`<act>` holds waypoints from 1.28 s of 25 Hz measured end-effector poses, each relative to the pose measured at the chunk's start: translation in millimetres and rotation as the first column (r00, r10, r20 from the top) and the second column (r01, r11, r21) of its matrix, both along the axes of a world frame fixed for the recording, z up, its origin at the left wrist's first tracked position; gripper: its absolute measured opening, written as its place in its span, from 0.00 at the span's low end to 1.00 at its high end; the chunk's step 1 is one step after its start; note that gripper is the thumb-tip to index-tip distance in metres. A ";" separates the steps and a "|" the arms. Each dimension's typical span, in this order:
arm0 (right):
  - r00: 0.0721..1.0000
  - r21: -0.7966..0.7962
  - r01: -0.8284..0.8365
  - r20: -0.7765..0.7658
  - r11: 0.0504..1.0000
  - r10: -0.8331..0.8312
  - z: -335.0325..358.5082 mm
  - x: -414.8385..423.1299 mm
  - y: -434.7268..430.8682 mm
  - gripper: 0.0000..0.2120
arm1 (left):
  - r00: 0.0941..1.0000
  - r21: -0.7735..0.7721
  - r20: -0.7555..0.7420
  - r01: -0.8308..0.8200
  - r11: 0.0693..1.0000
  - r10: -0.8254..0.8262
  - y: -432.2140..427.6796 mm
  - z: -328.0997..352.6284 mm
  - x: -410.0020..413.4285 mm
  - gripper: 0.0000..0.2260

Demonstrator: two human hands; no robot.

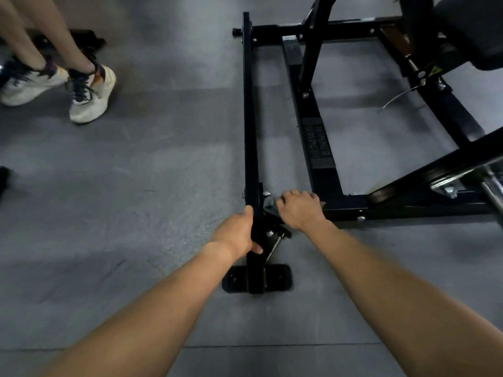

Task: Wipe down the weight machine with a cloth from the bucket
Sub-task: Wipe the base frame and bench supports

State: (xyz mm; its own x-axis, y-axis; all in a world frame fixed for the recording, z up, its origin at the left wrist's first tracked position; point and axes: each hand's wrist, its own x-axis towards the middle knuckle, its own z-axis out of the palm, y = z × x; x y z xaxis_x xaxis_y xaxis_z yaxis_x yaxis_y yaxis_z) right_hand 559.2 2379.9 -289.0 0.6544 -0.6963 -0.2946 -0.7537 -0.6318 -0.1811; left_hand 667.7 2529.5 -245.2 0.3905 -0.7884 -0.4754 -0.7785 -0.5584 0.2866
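Wiping is the step in hand, judged from the single head view. The right hand [299, 209] has its fingers curled down over a grey cloth [269, 205], holding it bunched against the corner joint of the weight machine [321, 148]; only a small fold of cloth shows, just left of the knuckles. Just left of that hand, the left hand [235, 235] is wrapped round a black side bar [250, 118], thumb on the near face, seemingly steadying it.

The bar's long axis runs straight away from the left hand toward the far end of the frame. Its near end drops to a foot plate [280, 277] just below the left wrist. The labelled base rail beyond the right hand lies almost parallel to it.

Next, the cloth probably needs to travel along one of these lengths, with pressure kept flat and the bolts beside the right hand worked around. The bucket is out of sight.
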 end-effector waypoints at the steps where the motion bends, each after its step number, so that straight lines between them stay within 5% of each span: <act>1: 0.998 0.019 -0.055 -0.016 0.998 0.055 -1.2 12.4 3.8 0.25 | 1.000 0.011 0.014 0.006 1.000 -0.006 -1.8 0.7 1.3 0.37; 5: 0.997 0.077 -0.059 -0.039 0.995 0.062 -4.2 22.9 -6.9 0.28 | 0.998 0.050 0.068 0.010 0.999 -0.013 -6.1 1.2 4.9 0.38; 9: 0.996 -0.153 0.068 0.075 0.986 -0.057 -6.2 -9.6 -10.4 0.38 | 0.997 0.054 0.081 -0.017 0.998 0.013 -3.9 -2.4 3.7 0.41; 11: 0.997 -0.130 0.044 0.061 0.991 -0.036 -7.6 -0.9 3.0 0.29 | 0.996 0.043 0.079 -0.035 0.998 0.031 -2.0 -4.2 6.7 0.42; 15: 0.971 -0.093 -0.125 0.191 0.988 0.141 -8.4 10.7 22.8 0.19 | 0.995 0.033 0.073 -0.073 0.997 0.070 2.8 -1.8 8.5 0.38; 20: 0.832 -0.279 -0.398 0.291 0.874 0.472 -22.8 -8.1 47.2 0.18 | 0.992 0.157 0.122 -0.046 0.987 0.027 15.7 -3.9 8.1 0.34; 25: 0.747 -0.222 -0.644 0.023 0.732 0.664 -19.9 26.8 53.7 0.29 | 0.998 0.193 0.052 0.029 0.981 -0.039 24.6 -0.6 22.1 0.23; 29: 0.855 -0.191 -0.517 -0.170 0.834 0.491 -3.4 66.0 21.8 0.29 | 0.988 0.155 0.114 0.082 0.984 -0.101 28.3 11.9 42.3 0.18; 32: 0.824 -0.168 -0.549 -0.275 0.819 0.496 -0.2 79.5 40.1 0.23 | 0.962 0.157 0.208 0.147 0.977 -0.179 38.7 14.4 60.6 0.16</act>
